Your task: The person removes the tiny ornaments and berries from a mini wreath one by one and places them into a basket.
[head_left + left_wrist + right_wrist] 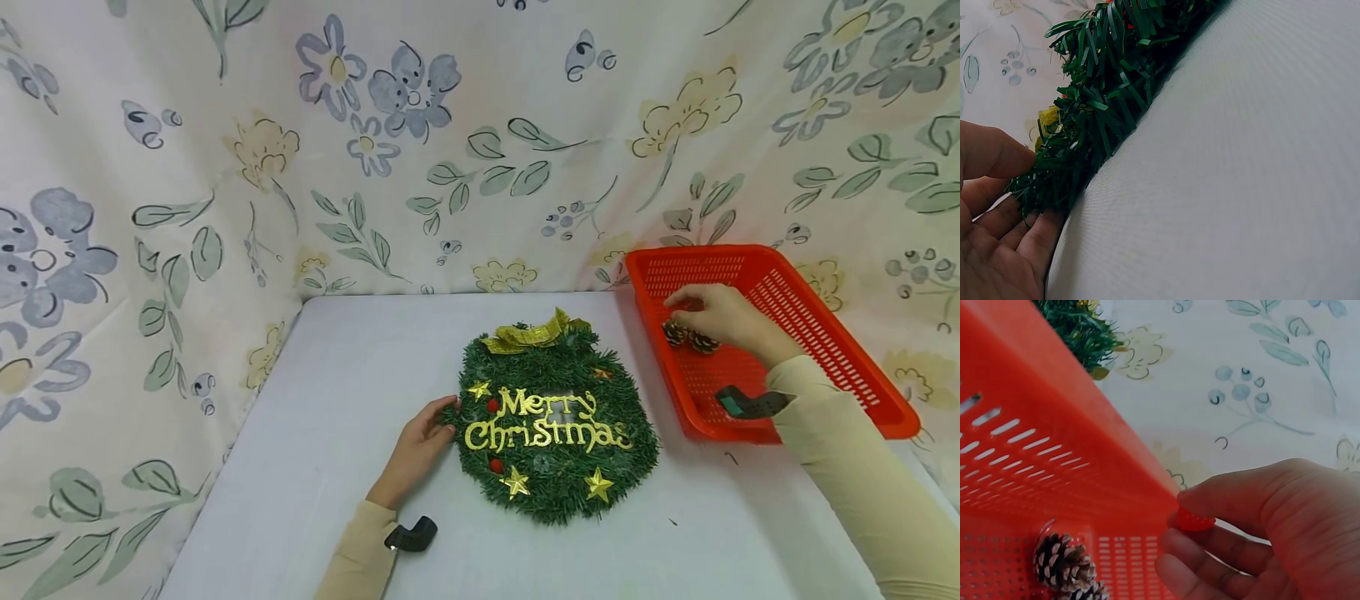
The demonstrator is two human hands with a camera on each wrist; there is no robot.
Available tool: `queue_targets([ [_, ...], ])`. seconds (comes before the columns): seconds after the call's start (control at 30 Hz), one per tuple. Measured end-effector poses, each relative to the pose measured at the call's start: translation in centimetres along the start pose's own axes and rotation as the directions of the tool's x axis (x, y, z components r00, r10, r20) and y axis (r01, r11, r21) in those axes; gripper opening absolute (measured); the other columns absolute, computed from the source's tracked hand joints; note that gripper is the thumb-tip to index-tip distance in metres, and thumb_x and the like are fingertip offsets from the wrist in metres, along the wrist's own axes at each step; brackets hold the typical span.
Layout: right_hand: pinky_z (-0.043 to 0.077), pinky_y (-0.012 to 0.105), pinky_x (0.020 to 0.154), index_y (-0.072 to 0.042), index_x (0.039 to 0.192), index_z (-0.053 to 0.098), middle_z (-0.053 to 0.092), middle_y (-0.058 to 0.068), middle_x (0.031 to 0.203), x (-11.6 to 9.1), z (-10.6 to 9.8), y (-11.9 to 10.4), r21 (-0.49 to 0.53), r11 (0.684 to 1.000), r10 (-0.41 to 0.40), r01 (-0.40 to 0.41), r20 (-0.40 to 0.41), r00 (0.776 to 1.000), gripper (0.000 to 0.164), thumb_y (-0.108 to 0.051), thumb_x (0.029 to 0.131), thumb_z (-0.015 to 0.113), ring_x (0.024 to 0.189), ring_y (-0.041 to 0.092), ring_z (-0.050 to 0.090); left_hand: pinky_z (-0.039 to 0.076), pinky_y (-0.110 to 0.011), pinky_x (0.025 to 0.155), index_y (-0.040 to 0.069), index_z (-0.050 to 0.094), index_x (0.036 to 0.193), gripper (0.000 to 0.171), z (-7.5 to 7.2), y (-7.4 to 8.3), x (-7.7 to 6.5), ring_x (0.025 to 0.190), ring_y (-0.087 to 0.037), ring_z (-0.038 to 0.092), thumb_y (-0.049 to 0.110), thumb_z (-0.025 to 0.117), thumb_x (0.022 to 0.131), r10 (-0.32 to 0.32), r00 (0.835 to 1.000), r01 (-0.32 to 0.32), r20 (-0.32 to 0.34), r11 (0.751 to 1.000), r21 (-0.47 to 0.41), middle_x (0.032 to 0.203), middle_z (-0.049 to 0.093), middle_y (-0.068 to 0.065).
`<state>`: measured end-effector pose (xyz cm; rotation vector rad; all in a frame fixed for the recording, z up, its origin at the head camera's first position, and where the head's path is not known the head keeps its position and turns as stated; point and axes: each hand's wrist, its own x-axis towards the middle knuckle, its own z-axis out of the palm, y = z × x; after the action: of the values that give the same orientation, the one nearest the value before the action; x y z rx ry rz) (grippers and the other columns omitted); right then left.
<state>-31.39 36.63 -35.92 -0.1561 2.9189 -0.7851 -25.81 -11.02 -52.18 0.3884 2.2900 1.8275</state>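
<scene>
A green Christmas wreath (552, 492) with gold "Merry Christmas" lettering, gold stars, red berries and a gold bow lies flat on the table. My left hand (420, 443) holds its left edge; in the left wrist view the thumb (997, 153) is on top of the tinsel and the fingers reach beneath it. Over the red plastic basket (693, 408) hovers my right hand (723, 317). It pinches a small red berry (1195, 521) between thumb and fingers, mostly covered by them. Below that hand, pine cones (1063, 562) lie in the basket.
The white table (360, 350) runs back to a floral cloth (450, 208) that hangs behind it. The basket's raised rim stands close to the wreath's right side. Tiny dark scraps lie on the table near the basket.
</scene>
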Motion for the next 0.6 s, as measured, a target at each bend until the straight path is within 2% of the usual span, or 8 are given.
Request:
queue_targets([
  [0.2, 0.05, 0.031, 0.067, -0.002, 0.128, 0.065, 0.066, 0.025, 0.12, 0.1, 0.0, 0.6, -0.018, 1.0, 0.014, -0.014, 0.017, 1.0, 0.034, -0.021, 0.101, 0.06, 0.094, 0.03, 0.06, 0.048, -0.012, 0.1, 0.008, 0.049, 0.149, 0.049, 0.0, 0.1, -0.1, 0.14, -0.034, 0.05, 0.001, 0.056, 0.101, 0.002, 1.0, -0.002, -0.001, 1.0, 0.001, 0.147, 0.056, -0.016],
  [0.4, 0.05, 0.031, 0.064, -0.002, 0.124, 0.067, 0.067, 0.024, 0.115, 0.1, 0.1, 1.0, -0.046, 0.999, 0.0, 0.001, 0.034, 0.999, 0.031, -0.02, 0.101, 0.061, 0.092, 0.03, 0.059, 0.048, -0.011, 0.1, 0.008, 0.049, 0.149, 0.05, 0.0, 0.0, 0.0, 0.141, -0.035, 0.049, 0.0, 0.056, 0.1, 0.0, 1.0, 0.0, 0.003, 1.0, -0.006, 0.148, 0.055, -0.016],
  [0.6, 0.051, 0.031, 0.067, -0.001, 0.124, 0.068, 0.069, 0.022, 0.115, 0.0, 0.2, 1.2, -0.055, 0.998, -0.004, 0.007, 0.058, 0.998, 0.031, -0.021, 0.1, 0.062, 0.096, 0.031, 0.061, 0.049, -0.012, 0.1, 0.006, 0.048, 0.15, 0.05, 0.0, 0.1, -0.1, 0.14, -0.035, 0.05, 0.0, 0.056, 0.1, 0.001, 1.0, -0.001, 0.004, 1.0, -0.011, 0.147, 0.055, -0.017],
])
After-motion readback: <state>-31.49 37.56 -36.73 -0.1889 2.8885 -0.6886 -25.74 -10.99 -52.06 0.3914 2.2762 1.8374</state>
